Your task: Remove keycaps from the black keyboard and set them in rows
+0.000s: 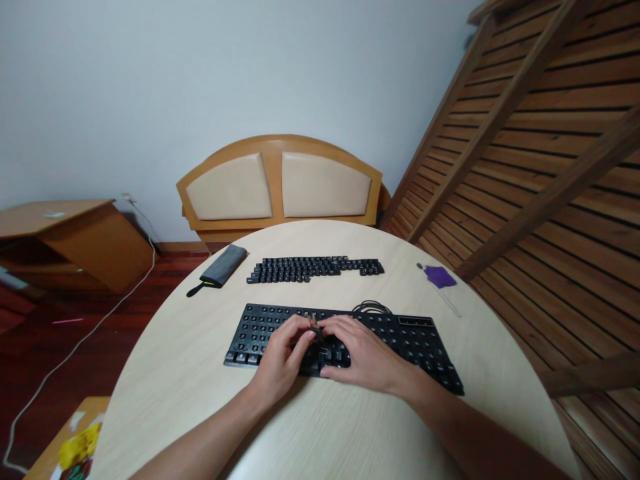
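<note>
A black keyboard lies across the table in front of me, most of its keycaps off and its switch sockets bare. Several keycaps are still on along its front row. My left hand is over the keyboard's middle, thumb and index finger pinched on a small dark piece that I cannot make out clearly. Beside it, my right hand rests on the keyboard with fingers stretched toward that piece and thumb spread apart at the front edge. Loose black keycaps are laid out in rows beyond the keyboard.
A grey pouch with a black strap lies at the table's left. On the right are a purple cloth and a thin white stick-like tool. The keyboard's coiled cable sits behind it. The round table has a curved edge.
</note>
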`<state>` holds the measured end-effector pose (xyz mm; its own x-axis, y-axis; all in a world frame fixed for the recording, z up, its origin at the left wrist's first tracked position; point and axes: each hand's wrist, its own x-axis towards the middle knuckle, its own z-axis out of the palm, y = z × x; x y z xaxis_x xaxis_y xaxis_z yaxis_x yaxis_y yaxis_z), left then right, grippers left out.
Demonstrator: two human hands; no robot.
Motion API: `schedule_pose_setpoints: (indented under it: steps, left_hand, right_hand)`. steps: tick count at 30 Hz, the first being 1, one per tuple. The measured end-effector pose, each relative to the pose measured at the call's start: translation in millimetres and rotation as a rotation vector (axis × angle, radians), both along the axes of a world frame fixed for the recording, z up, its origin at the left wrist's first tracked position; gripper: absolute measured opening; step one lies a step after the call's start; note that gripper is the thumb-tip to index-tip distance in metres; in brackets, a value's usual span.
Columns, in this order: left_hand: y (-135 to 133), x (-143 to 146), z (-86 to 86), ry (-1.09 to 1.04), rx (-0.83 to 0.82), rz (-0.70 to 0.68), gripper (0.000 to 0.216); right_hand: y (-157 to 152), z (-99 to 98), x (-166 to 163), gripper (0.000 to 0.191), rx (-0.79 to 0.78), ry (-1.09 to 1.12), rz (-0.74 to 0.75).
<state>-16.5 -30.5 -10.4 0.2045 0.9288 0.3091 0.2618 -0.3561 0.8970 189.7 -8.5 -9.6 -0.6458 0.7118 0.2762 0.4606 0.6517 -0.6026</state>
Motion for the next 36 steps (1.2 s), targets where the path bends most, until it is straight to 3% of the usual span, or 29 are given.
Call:
schedule_pose_setpoints:
  steps: [9,12,19,31,36]
  left_hand:
    - [2.6,0.6,-0.4,0.015,-0.053,-0.041,0.020]
    - [0.3,1.3,2.3,0.117,0.027,-0.105,0.019]
    - [-8.2,2.7,5.1,0.223,0.188,-0.202,0.012]
    - [5.2,2.9,-5.9,-0.079,-0.204,-0.053,0.018]
    - [7.3,3.5,-9.2,-0.197,-0.274,-0.031,0.024]
  right_hand:
    - [-1.0,1.2,-0.3,0.038,0.004,0.024,-0.021]
    - [-1.0,0.3,0.0,0.041,0.009,0.027,-0.018]
    - [-1.2,1.3,-0.7,0.023,0.030,0.030,-0.019]
    - [-0.7,-0.4,0.7,0.008,0.001,0.052,-0.050]
    - [2.1,-1.6,0.0,0.013,-0.014,0.078,-0.045]
